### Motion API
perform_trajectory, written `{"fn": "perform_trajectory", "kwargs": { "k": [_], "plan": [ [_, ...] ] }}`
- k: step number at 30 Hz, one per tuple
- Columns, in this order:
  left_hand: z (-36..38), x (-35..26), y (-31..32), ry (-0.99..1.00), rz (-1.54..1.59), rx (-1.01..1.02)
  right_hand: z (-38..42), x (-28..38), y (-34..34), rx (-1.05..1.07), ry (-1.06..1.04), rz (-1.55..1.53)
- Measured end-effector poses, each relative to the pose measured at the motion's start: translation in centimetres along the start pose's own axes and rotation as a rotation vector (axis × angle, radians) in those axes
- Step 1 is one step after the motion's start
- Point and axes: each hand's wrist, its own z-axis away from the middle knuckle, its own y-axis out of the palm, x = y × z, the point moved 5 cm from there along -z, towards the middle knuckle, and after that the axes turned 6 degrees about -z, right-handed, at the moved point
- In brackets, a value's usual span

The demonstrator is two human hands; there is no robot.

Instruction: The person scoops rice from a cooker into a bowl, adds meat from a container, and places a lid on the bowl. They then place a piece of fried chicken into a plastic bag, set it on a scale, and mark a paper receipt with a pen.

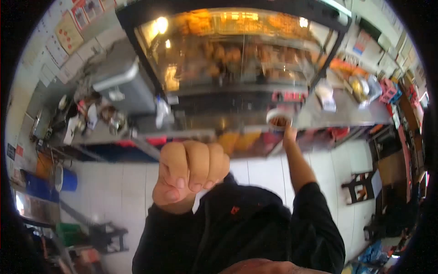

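My left hand [189, 176] is raised close to the camera in a fist, with nothing visible inside it. My right arm in a black sleeve stretches out to the steel counter [346, 112]. There my right hand [288, 134] grips the near side of a small white bowl [278, 118] with a reddish-brown filling. The bowl stands at the counter's front edge, just in front of a glass display case [237, 50] lit from inside and full of golden fried food.
A grey box-like appliance [123, 84] and cluttered utensils [91, 116] sit left of the case. Packets and containers [360, 86] lie on the counter to the right. A white tiled floor [114, 192], a blue bin [68, 180], a green crate [68, 233] and dark stools [360, 187] surround me.
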Motion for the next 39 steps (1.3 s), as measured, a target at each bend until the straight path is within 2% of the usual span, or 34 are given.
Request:
{"fn": "perform_trajectory", "kwargs": {
  "k": [1, 2, 5, 6, 7, 8, 9, 10, 11, 12, 13, 14, 15, 17, 19, 20, 22, 23, 24, 25, 26, 27, 29, 32, 35, 39],
  "plan": [
    [-1.6, 0.0, -2.5, 0.015, -0.009, -0.004, -2.2, -1.7, 1.5, 0.075, 0.108, -0.012],
    [-3.3, 0.2, -4.9, 0.031, -0.016, -0.017, -0.9, 1.4, 2.4, 0.075, 0.133, 0.112],
    [-7.5, -0.5, -10.9, 0.105, -0.133, -0.068, -4.2, -3.0, 3.3, 0.018, 0.343, 0.257],
    [-8.6, -0.8, -12.4, 0.132, -0.191, -0.073, -4.6, -2.5, 3.3, -0.026, 0.346, 0.272],
    [-9.3, -1.3, -14.0, 0.158, -0.251, -0.084, -1.8, 3.5, 4.5, -0.109, 0.115, 0.088],
    [-10.3, -1.7, -15.6, 0.187, -0.311, -0.103, -2.1, 5.9, 4.7, -0.175, -0.039, 0.233],
    [-11.1, -1.9, -17.0, 0.22, -0.36, -0.121, -3.2, 7.8, 5.5, -0.106, -0.103, 0.093],
    [-12.2, -2.1, -17.9, 0.254, -0.395, -0.133, -4.6, 10.3, 6.9, -0.052, -0.272, -0.131],
    [-13.2, -2.2, -18.7, 0.276, -0.426, -0.158, -3.6, 18.9, 8.7, 0.076, -0.399, -0.265],
    [-13.8, -2.4, -19.3, 0.289, -0.455, -0.195, -3.4, 25.8, 9.2, 0.131, -0.722, 0.048],
    [-14.4, -2.5, -19.7, 0.303, -0.535, -0.227, -1.6, 33.7, 10.5, 0.239, -0.864, -0.262],
    [-15.1, -2.7, -20.3, 0.317, -0.656, -0.224, -0.2, 40.2, 10.7, 0.311, -0.985, -0.349],
    [-15.6, -3.0, -20.9, 0.323, -0.778, -0.219, 0.3, 45.7, 10.4, 0.391, -1.323, -0.314],
    [-17.3, -3.7, -22.4, 0.319, -1.052, -0.218, 2.7, 55.0, 10.1, 0.429, -1.606, -0.308],
    [-20.1, -5.4, -24.2, 0.318, -1.307, -0.255, 3.2, 61.3, 10.7, 0.506, -1.603, -0.371],
    [-22.1, -6.4, -25.2, 0.32, -1.403, -0.282, 3.9, 64.2, 11.6, 0.468, -1.706, -0.286],
    [-26.5, -8.5, -27.7, 0.274, -1.575, -0.51, 4.5, 69.1, 14.4, 0.567, -1.698, -0.237],
    [-29.0, -9.5, -28.1, 0.332, -1.687, -0.573, 5.2, 71.3, 16.2, 0.539, -1.756, -0.12],
    [-31.5, -10.2, -28.3, 0.391, -1.795, -0.638, 5.8, 72.9, 18.2, 0.511, -1.656, -0.01],
    [-34.1, -10.7, -29.2, 0.407, -1.953, -0.71, 6.6, 74.3, 20.3, 0.449, -1.789, 0.229],
    [-36.1, -10.9, -29.8, 0.421, -2.111, -0.786, 6.5, 75.5, 22.6, 0.443, -1.777, 0.327],
    [-37.6, -10.5, -29.9, 0.334, -2.15, -0.811, 7.7, 76.6, 23.9, 0.422, -1.536, 0.411],
    [-39.9, -10.4, -30.6, 0.15, -2.224, -0.85, 7.3, 78.0, 28.0, 0.405, -1.648, 0.704],
    [-40.4, -11.0, -31.8, 0.033, -2.083, -0.839, 4.3, 78.6, 33.9, 0.299, -1.934, 0.775],
    [-38.9, -11.5, -31.0, 0.095, -2.121, -0.938, 1.8, 78.9, 40.7, 0.28, -1.771, 1.188],
    [-38.5, -11.5, -31.3, 0.185, -2.205, -1.034, -2.1, 77.2, 49.3, 0.377, -1.779, 1.261]
  ]
}}
